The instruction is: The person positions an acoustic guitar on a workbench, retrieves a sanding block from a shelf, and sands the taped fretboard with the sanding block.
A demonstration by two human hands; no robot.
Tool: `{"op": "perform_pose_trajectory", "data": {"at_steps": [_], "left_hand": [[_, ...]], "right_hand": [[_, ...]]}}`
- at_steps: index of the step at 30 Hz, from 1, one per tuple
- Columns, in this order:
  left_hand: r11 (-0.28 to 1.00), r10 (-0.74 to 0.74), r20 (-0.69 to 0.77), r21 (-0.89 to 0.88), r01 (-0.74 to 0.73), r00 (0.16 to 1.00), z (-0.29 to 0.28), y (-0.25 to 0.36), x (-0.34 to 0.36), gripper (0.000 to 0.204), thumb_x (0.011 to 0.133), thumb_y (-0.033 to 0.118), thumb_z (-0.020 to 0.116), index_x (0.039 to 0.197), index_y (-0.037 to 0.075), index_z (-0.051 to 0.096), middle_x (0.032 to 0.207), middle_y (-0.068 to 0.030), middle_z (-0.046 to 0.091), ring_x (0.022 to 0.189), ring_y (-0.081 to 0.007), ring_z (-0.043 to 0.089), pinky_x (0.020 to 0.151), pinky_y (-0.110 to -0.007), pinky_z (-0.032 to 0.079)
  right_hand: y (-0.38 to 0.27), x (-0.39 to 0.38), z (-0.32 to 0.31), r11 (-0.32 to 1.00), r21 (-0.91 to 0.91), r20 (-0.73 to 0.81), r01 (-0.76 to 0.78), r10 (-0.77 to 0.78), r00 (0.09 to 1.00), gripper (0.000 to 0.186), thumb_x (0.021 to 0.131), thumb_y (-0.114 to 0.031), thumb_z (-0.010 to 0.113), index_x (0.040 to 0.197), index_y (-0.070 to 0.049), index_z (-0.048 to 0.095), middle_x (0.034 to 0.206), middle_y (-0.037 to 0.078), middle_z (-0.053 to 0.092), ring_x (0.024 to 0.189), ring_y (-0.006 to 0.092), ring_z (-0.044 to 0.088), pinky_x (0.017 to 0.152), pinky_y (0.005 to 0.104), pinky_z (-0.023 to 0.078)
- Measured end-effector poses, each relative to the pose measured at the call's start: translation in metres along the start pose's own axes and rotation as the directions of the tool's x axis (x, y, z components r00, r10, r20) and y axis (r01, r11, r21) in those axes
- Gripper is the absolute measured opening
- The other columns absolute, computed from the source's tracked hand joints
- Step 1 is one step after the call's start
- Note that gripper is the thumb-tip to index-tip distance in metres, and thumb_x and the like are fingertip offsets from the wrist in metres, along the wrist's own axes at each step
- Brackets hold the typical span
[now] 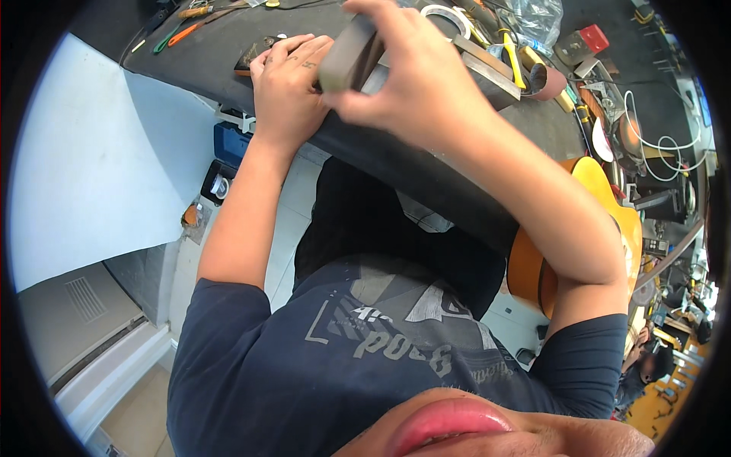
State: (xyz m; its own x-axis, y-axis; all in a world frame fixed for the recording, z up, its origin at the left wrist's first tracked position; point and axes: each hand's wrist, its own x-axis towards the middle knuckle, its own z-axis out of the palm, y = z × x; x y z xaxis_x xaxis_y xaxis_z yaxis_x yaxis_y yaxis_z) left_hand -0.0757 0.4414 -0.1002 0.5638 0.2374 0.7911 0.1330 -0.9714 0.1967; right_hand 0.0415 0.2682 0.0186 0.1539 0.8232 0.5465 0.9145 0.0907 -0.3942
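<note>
My right hand [411,80] grips a thick grey-brown block [346,61] with a rounded end, thumb on the near side and fingers over the far side. Motion blurs the block, so its exact kind is unclear. Close to its left, my left hand [293,87] presses down at the front of the dark workbench [205,57], fingers curled over a dark piece with a brown edge [247,61]. Most of that piece is hidden under the hand. Whether the block touches it cannot be made out.
Orange- and green-handled tools [183,32] lie at the far left. A tape roll [445,19], a yellow tool [512,61] and a sandpaper roll [547,80] crowd the right. An orange guitar [601,198] stands by my right elbow. Another person [647,369] is at far right.
</note>
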Motion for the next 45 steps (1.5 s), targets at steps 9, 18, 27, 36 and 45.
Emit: {"op": "perform_pose_trajectory", "data": {"at_steps": [9,18,27,36,45], "left_hand": [[0.999,-0.012,0.014,-0.044,0.013,1.000,-0.001,0.003,-0.003,0.038,0.090,0.030,0.083,0.126,0.019,0.083,0.129,0.0012,0.082,0.130,-0.0261,0.070,0.113,-0.054,0.041],[1.000,0.016,0.004,0.015,-0.016,1.000,0.004,-0.012,-0.008,0.047,0.083,0.024,0.088,0.129,0.018,0.082,0.131,0.0001,0.082,0.132,-0.0253,0.069,0.114,-0.052,0.042],[1.000,0.001,0.010,0.011,-0.001,1.000,-0.004,0.001,-0.001,0.044,0.084,0.029,0.089,0.127,0.018,0.082,0.129,0.0028,0.082,0.130,-0.0259,0.070,0.114,-0.050,0.041],[0.999,0.007,-0.004,-0.039,-0.007,1.000,0.001,-0.004,0.000,0.052,0.080,0.023,0.089,0.131,0.017,0.081,0.131,0.0012,0.081,0.132,-0.0259,0.069,0.113,-0.050,0.042],[1.000,0.007,-0.008,-0.021,-0.007,1.000,0.000,-0.001,0.000,0.055,0.076,0.015,0.091,0.129,0.019,0.081,0.130,0.0017,0.082,0.129,-0.0262,0.070,0.113,-0.050,0.042]], "right_hand": [[0.013,0.007,-0.003,0.970,-0.091,-0.004,-0.225,0.226,0.974,0.086,0.083,-0.028,0.091,0.150,0.009,0.052,0.127,0.034,0.067,0.124,0.0476,0.067,0.109,0.0505,0.056],[-0.020,-0.004,-0.005,0.996,-0.017,0.087,-0.084,0.086,0.993,0.089,0.084,-0.031,0.092,0.152,0.008,0.051,0.134,0.036,0.064,0.128,0.0475,0.066,0.110,0.0498,0.055],[-0.001,0.002,-0.005,0.997,0.012,0.069,-0.075,0.074,0.995,0.086,0.084,-0.032,0.091,0.149,0.012,0.053,0.126,0.034,0.068,0.122,0.0470,0.069,0.103,0.0490,0.058],[-0.002,0.013,-0.017,0.957,-0.123,0.176,-0.264,0.283,0.943,0.086,0.084,-0.031,0.092,0.149,0.009,0.051,0.133,0.037,0.063,0.128,0.0496,0.066,0.108,0.0501,0.057],[-0.005,0.000,-0.004,0.998,-0.056,-0.003,0.027,-0.027,1.000,0.083,0.082,-0.027,0.093,0.146,0.008,0.053,0.126,0.035,0.066,0.118,0.0504,0.069,0.104,0.0519,0.057]]}}
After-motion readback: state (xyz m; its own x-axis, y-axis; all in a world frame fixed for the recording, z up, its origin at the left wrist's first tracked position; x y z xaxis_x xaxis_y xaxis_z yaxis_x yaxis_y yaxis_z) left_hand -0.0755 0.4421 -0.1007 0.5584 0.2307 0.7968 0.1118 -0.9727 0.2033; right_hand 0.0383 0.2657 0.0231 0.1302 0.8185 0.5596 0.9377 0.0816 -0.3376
